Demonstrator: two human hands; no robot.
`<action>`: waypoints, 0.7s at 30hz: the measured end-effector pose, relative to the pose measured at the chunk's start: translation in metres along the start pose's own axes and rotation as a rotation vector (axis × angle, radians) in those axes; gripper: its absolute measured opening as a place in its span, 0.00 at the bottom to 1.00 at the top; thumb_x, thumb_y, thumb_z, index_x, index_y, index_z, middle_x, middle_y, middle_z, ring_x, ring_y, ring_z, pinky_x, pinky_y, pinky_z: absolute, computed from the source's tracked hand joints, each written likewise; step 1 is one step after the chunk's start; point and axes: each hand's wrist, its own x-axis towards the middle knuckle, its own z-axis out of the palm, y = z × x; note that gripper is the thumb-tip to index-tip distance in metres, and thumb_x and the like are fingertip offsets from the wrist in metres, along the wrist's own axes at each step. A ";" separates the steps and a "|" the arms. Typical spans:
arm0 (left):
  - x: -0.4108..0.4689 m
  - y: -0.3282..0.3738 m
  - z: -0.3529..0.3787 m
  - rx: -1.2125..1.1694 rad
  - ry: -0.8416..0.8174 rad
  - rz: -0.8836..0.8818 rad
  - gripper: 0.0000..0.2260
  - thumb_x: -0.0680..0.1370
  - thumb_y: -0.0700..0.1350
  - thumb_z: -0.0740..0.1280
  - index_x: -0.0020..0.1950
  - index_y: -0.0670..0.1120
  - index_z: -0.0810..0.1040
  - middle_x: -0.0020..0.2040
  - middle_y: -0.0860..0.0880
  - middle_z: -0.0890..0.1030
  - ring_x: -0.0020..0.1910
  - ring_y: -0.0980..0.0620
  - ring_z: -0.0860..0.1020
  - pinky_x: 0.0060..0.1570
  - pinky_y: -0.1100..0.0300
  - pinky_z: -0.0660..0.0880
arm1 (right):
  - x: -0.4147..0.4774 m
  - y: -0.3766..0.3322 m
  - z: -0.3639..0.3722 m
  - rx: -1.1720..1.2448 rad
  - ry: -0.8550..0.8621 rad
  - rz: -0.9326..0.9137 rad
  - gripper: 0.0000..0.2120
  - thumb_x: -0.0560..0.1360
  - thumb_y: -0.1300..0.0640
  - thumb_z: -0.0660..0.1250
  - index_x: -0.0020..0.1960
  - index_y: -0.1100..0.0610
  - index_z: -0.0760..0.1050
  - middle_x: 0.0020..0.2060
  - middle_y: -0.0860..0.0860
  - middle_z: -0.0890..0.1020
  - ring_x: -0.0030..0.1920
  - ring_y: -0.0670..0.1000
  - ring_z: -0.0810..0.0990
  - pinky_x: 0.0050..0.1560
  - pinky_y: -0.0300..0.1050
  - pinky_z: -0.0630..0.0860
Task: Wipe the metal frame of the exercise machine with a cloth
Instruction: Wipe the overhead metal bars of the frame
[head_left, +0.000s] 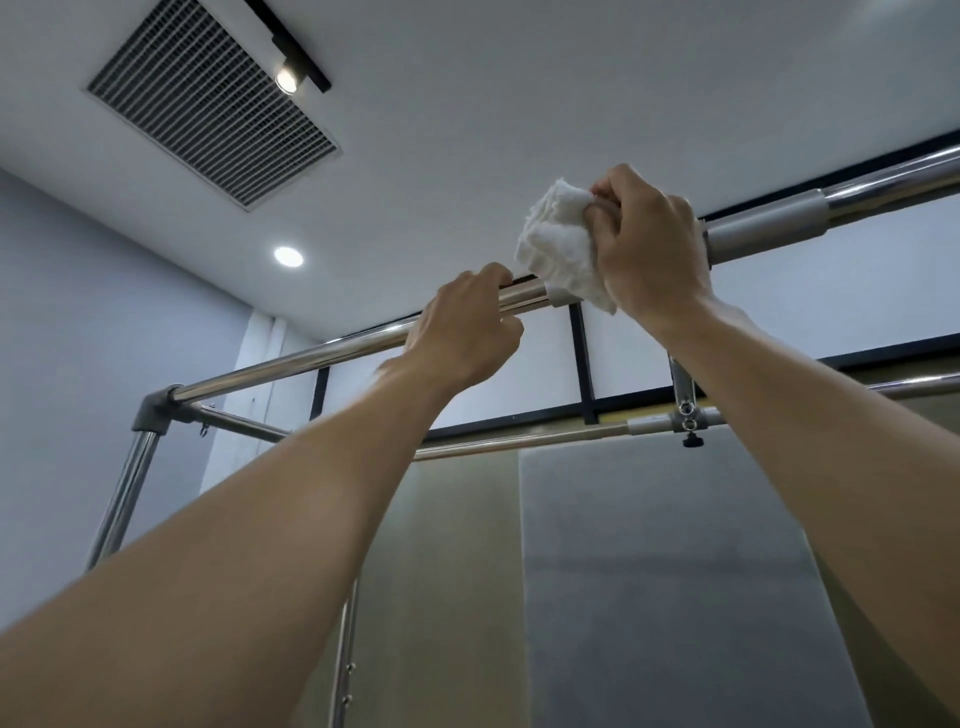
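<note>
The shiny metal top bar (291, 358) of the exercise machine runs overhead from a grey corner joint (153, 410) at the left up to the right. My left hand (467, 327) is wrapped around this bar near its middle. Just to its right, my right hand (649, 244) clutches a bunched white cloth (561, 244) pressed against the bar beside a grey sleeve (769, 223). The stretch of bar under the cloth and right hand is hidden.
A vertical post (124, 493) drops from the corner joint at the left. A second, lower crossbar (519, 441) with a clamp and black knob (691, 423) runs behind my arms. Above are a ceiling vent (213, 98) and lights; a window with dark frames lies beyond.
</note>
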 end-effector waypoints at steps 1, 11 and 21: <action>-0.001 -0.001 0.002 -0.020 -0.014 0.019 0.23 0.78 0.44 0.63 0.73 0.50 0.67 0.66 0.46 0.75 0.64 0.44 0.72 0.62 0.49 0.71 | 0.001 0.000 0.005 -0.028 0.011 -0.006 0.09 0.81 0.54 0.58 0.54 0.55 0.75 0.43 0.50 0.81 0.43 0.55 0.77 0.41 0.48 0.71; 0.017 0.011 0.019 -0.150 0.023 0.133 0.18 0.79 0.44 0.62 0.69 0.45 0.70 0.63 0.46 0.77 0.60 0.46 0.76 0.53 0.55 0.73 | 0.015 -0.006 0.020 -0.115 -0.124 -0.124 0.09 0.79 0.56 0.62 0.55 0.61 0.74 0.49 0.56 0.79 0.44 0.53 0.73 0.45 0.41 0.65; 0.052 0.029 0.053 -0.259 0.082 0.175 0.26 0.78 0.44 0.63 0.76 0.50 0.63 0.68 0.46 0.75 0.66 0.44 0.74 0.64 0.44 0.72 | 0.039 0.026 -0.015 -0.278 -0.089 -0.216 0.13 0.77 0.60 0.60 0.57 0.55 0.78 0.50 0.55 0.79 0.48 0.54 0.76 0.45 0.41 0.66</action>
